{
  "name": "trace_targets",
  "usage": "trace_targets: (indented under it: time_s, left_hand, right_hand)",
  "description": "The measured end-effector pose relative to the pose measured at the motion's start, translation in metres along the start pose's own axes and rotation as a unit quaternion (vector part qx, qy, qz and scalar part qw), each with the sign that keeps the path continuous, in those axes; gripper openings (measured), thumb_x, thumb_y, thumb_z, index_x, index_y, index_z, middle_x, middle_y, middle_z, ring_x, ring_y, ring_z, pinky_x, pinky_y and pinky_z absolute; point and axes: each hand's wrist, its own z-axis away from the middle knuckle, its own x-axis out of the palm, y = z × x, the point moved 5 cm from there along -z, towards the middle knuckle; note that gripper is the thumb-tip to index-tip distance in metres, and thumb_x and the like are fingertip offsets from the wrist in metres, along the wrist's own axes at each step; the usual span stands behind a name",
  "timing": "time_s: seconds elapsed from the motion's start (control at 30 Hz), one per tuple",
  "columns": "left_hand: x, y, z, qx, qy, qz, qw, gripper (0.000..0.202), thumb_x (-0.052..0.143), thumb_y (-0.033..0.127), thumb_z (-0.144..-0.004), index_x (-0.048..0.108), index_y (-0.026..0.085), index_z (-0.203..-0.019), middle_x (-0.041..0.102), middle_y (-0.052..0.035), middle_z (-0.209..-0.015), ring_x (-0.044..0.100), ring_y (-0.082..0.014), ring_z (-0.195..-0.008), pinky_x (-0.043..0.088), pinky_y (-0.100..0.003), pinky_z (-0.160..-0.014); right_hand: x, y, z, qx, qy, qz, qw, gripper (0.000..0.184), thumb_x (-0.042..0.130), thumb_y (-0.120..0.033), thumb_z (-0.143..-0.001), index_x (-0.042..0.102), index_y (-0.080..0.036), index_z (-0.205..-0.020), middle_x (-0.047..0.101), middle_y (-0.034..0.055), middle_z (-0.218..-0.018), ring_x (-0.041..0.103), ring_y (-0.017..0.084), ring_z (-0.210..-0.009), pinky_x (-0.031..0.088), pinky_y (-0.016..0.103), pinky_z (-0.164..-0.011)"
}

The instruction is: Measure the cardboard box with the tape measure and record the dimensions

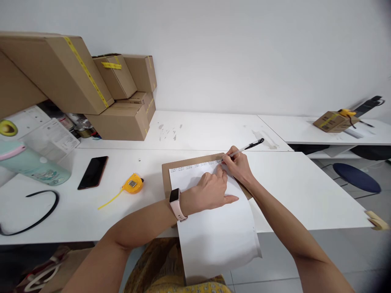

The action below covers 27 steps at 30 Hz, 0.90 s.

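Observation:
My right hand [238, 166] is closed around a pen [249, 145] with a pale barrel and a black clip end, which leans up to the right. Its tip rests near the top right of a white sheet of paper [220, 236], at the end of short rows of small dark writing. My left hand [212, 189], below a pink-strapped watch [175, 198], lies on the sheet with thumb and index finger apart. Its index fingertip is close to the pen tip. Beneath the upper part of the paper is a brown cardboard piece [166, 179]. The paper's lower part hangs past the table edge.
On the white table [281, 183], a yellow tape measure [133, 184], a phone [93, 172], a black headband [50, 213] and a mint bottle [36, 162] lie to the left. Cardboard boxes [122, 120] are stacked behind them. A blue stool [356, 177] stands at right.

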Motion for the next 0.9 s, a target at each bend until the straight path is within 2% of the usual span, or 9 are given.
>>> trace_targets:
  time_s: [0.2,0.47,0.63,0.8,0.9]
  left_hand:
    - [0.003,-0.0004,-0.0008,-0.001,0.002,-0.004,1.0,0.076,0.034,0.069,-0.1,0.046,0.005,-0.139,0.058,-0.025,-0.129,0.065,-0.0313,-0.095,0.043,-0.036,-0.067]
    - [0.0026,-0.0007,-0.0014,-0.001,-0.003,0.006,1.0,0.074,0.035,0.068,-0.1,0.044,0.01,-0.144,0.057,-0.0229,-0.13,0.064,-0.0314,-0.099,0.044,-0.038,-0.077]
    - [0.0019,-0.0002,0.0002,-0.003,0.01,-0.013,1.0,0.075,0.032,0.069,-0.1,0.048,0.006,-0.138,0.059,-0.0238,-0.127,0.065,-0.0275,-0.086,0.042,-0.036,-0.069]
    - [-0.0023,0.0016,0.0007,0.004,0.006,-0.023,1.0,0.075,0.034,0.068,-0.1,0.05,0.004,-0.136,0.059,-0.024,-0.127,0.065,-0.0272,-0.085,0.042,-0.036,-0.066]
    - [-0.0045,0.0018,0.0004,0.001,0.0,-0.026,1.0,0.076,0.036,0.068,-0.1,0.051,0.002,-0.135,0.058,-0.0249,-0.128,0.065,-0.0247,-0.078,0.041,-0.035,-0.064]
  right_hand:
    - [0.0005,-0.0003,-0.0001,0.001,-0.005,0.002,1.0,0.016,0.058,-0.032,-0.081,0.047,-0.024,-0.071,0.057,-0.0045,-0.058,0.052,0.015,-0.057,0.039,0.029,-0.057]
    - [-0.0023,-0.0028,0.0007,0.009,0.007,0.003,1.0,0.015,0.057,-0.029,-0.08,0.046,-0.025,-0.07,0.055,-0.005,-0.056,0.052,0.015,-0.056,0.038,0.029,-0.056]
    - [-0.0015,-0.002,0.0,0.003,0.003,0.007,1.0,0.015,0.057,-0.03,-0.08,0.047,-0.025,-0.071,0.056,-0.0045,-0.057,0.052,0.015,-0.056,0.039,0.029,-0.057]
    - [-0.0017,-0.0019,-0.0001,0.01,0.004,0.002,1.0,0.015,0.057,-0.03,-0.08,0.046,-0.025,-0.071,0.056,-0.0045,-0.057,0.052,0.015,-0.056,0.039,0.029,-0.057]
    - [-0.0022,-0.0022,-0.0002,0.007,0.007,0.008,1.0,0.014,0.056,-0.03,-0.08,0.046,-0.025,-0.071,0.057,-0.0043,-0.057,0.053,0.016,-0.056,0.039,0.03,-0.058]
